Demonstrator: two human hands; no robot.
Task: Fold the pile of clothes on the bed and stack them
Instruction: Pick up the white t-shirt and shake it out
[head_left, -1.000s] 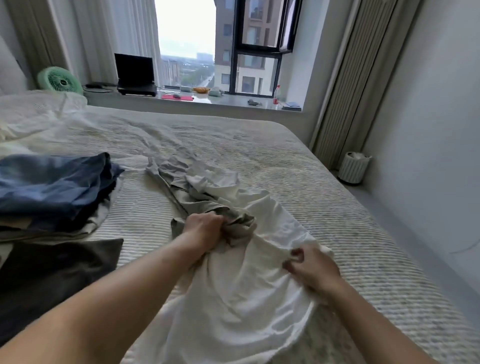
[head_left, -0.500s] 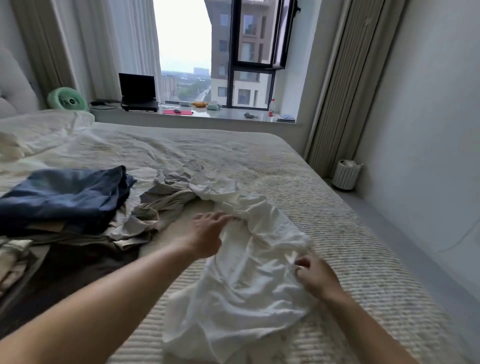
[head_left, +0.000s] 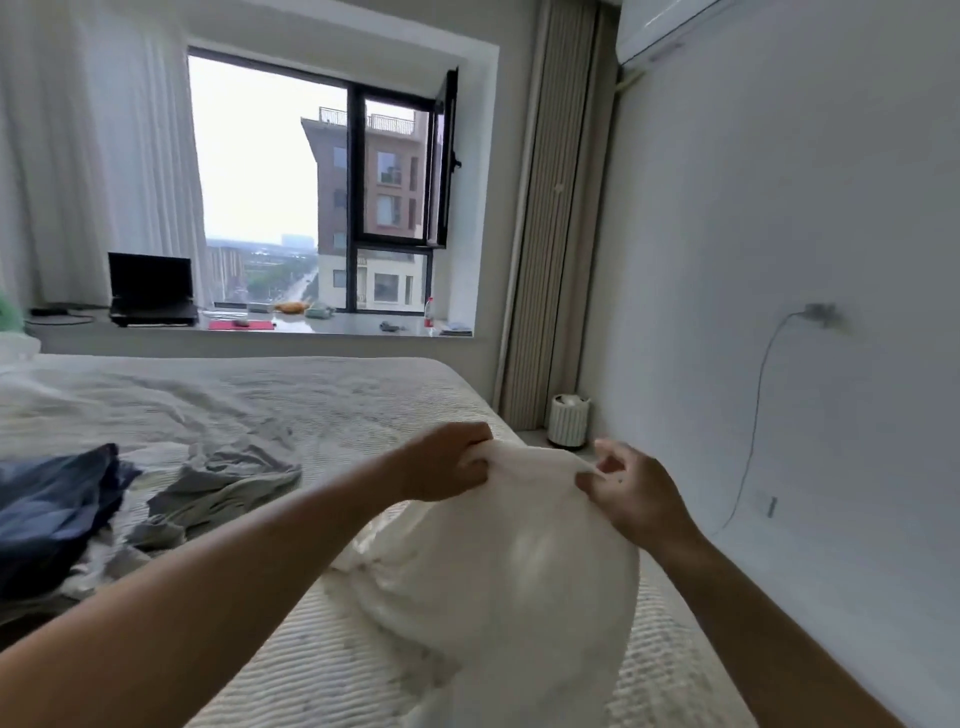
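White garment (head_left: 498, 561) held up over the bed (head_left: 332, 395) — billowed, soft, blurred.
Left hand (head_left: 447, 460) grips its top edge, right hand (head_left: 631, 491) pinches the other corner; grey (head_left: 228, 483) and blue clothes (head_left: 52, 509) lie crumpled at left.

Two bare forearms in view, no sleeves visible up to frame edge. Left hand (head_left: 447, 462) bare: no ring, watch or glove seen. Right hand (head_left: 631, 491) bare, small dark mark on back near knuckles. Wrists unadorned. Nails too blurred to judge.
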